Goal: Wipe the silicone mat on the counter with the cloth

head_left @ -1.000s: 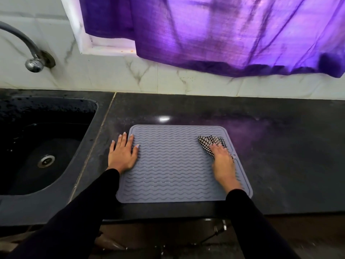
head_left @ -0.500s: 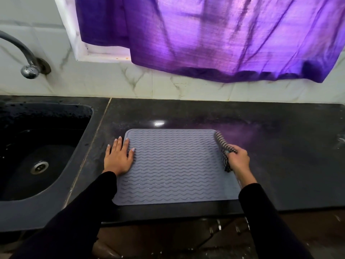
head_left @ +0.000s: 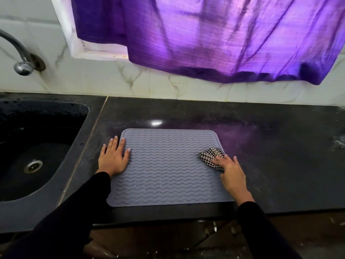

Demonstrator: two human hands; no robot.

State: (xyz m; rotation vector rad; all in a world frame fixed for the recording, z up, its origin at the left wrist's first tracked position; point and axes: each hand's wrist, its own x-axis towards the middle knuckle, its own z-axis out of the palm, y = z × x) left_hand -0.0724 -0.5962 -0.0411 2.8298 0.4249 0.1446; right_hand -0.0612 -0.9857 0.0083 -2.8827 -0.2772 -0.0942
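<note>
Wiping grip: right hand (head_left: 230, 170) fingers spread flat, pressing checked cloth (head_left: 211, 157) onto mat's right edge.
Bracing grip: left hand (head_left: 113, 157) flat, fingers spread, on mat's left edge.
Mat: silicone mat (head_left: 168, 167) flat on dark surface (head_left: 280, 156), right of sink (head_left: 37, 146).
Progress: mid-wipe judging by wet glints; middle and near part likely left.
Pose: 2 forearms reaching forward, palms down.

Silicone mat (head_left: 168, 169): grey-lilac, raised wavy lines across it. Cloth (head_left: 211, 156): black-and-white check. Counter (head_left: 270, 156): black, speckled, with a purple sheen. Sink (head_left: 37, 150): black; drain silver. Curtain (head_left: 214, 38): purple. Wall tiles (head_left: 93, 79): white, grey-veined. Tap (head_left: 20, 57): chrome. Sleeves (head_left: 71, 225): black.
</note>
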